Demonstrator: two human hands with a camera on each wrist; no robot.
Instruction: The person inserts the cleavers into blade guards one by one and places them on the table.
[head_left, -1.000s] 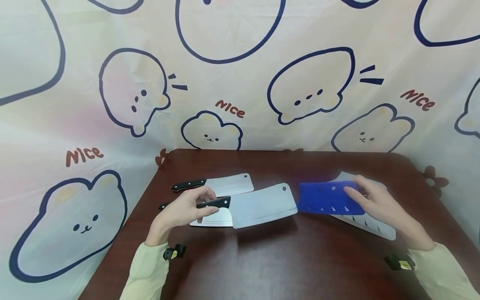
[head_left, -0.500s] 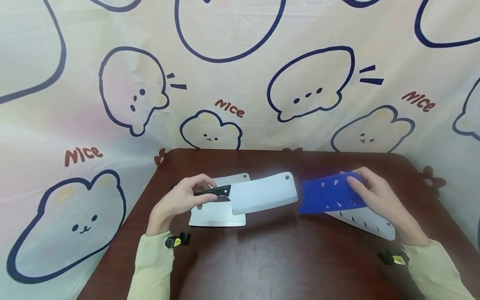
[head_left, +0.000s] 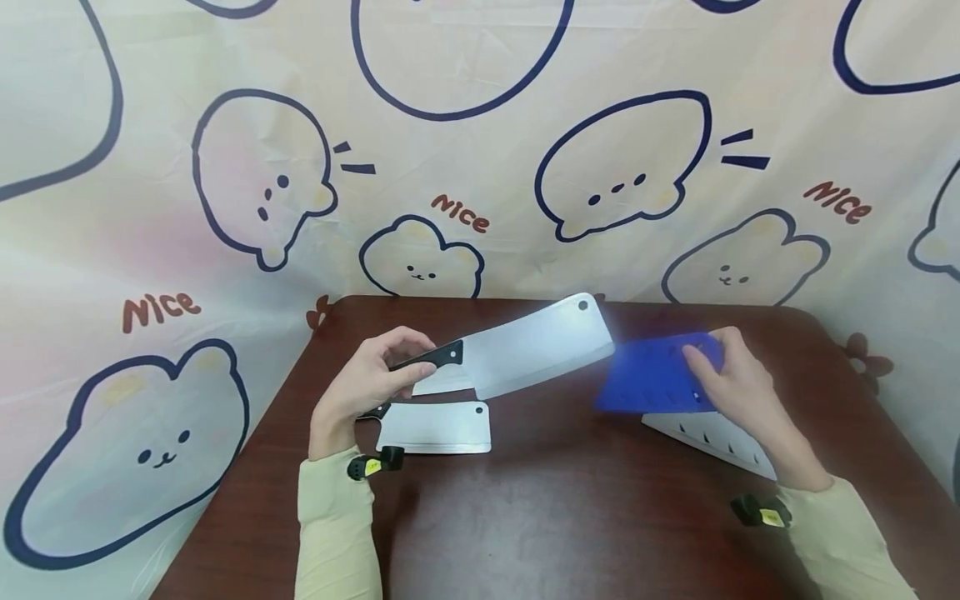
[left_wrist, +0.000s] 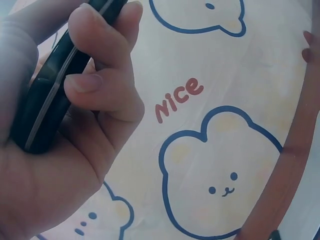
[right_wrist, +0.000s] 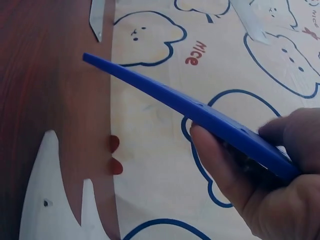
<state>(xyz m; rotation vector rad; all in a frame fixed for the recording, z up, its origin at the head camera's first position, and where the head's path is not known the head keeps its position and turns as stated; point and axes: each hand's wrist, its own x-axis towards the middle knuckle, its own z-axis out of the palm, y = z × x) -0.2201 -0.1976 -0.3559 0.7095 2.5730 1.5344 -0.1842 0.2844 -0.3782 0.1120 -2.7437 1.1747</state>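
Pale cloth (head_left: pixel 161 233) printed with outlined bears and the word "Nice" hangs behind and beside a dark reddish-brown table (head_left: pixel 585 525). At left, the left hand (head_left: pixel 367 383) grips the black handle of a raised cleaver (head_left: pixel 536 350), its blade slanting up to the right. Below it, a smaller cleaver (head_left: pixel 435 427) lies on the table, its handle partly cut off by the hand. Another blade (head_left: pixel 444 381) shows behind the raised one, mostly covered. Whether the raised blade's far end touches the blue panel (head_left: pixel 660 375) cannot be told. That panel, blurred, is held off the table between the right hand's (head_left: pixel 742 392) thumb and fingers, hiding much of a white panel (head_left: pixel 712 437) with small dark marks.
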